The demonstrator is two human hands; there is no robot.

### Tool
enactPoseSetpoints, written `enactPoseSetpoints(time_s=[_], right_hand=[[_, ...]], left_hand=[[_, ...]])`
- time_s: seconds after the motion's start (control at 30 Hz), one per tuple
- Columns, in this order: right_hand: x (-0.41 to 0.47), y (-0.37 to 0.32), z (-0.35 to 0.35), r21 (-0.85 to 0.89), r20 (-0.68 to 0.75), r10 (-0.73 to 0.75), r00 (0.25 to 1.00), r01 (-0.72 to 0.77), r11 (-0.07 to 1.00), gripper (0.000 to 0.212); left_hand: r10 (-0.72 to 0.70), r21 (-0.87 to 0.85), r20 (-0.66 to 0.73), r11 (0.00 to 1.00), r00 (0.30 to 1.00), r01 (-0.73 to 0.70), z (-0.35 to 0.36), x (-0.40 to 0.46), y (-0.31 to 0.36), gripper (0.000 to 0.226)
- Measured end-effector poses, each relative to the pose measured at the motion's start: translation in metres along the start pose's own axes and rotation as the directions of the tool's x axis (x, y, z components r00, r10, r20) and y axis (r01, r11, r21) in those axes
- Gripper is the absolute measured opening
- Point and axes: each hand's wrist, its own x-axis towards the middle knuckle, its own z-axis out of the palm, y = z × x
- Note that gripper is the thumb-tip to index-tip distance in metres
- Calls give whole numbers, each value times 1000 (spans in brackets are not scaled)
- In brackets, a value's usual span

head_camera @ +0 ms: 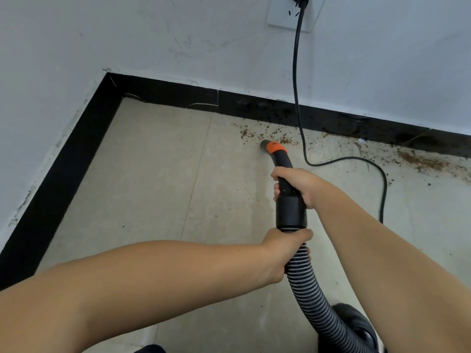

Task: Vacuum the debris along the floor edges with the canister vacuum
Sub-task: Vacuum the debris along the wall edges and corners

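1. Right hand (297, 186) gripped the nozzle (276, 155); left hand (285, 250) wrapped the hose (313, 296).
2. Nozzle mouth sat at the debris (285, 141), near the baseboard (254, 108).
3. Best swept slowly rightward (avoiding the cord (331, 161)).

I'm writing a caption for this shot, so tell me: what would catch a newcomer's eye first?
First, the two hands on the vacuum: the right hand grips the black wand with its orange collar, and the left hand holds the ribbed hose just behind. Next, the brown debris strewn along the black baseboard ahead and right of the nozzle. A black power cord hangs from the wall outlet and loops over the floor.
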Motion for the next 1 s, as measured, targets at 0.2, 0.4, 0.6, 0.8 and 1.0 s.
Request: enactPoseSetpoints(time_s=[0.2, 0.4, 0.6, 0.8, 1.0], right_hand=[[7, -1, 34, -82, 94, -34, 995, 42, 996, 13], [12, -8, 38, -51, 3, -86, 996, 86, 995, 13], [3, -1, -1, 86, -157, -41, 987, 55, 995, 12], [3, -6, -26, 118, -181, -34, 983, 57, 991, 13], [8, -13, -5, 44, -88, -19, 996, 23, 999, 10]], left_hand=[[24, -74, -115, 997, 993, -33, -17, -1, -4, 15], [35, -43, -71, 998, 997, -38, -29, 3, 10, 16], [-1, 75, 67, 997, 998, -4, -12, 8, 10, 19], [-13, 85, 106, 996, 994, 4, 5, 14, 18, 21], [7, 25, 48, 1000, 999, -8, -4, 19, 14, 19]])
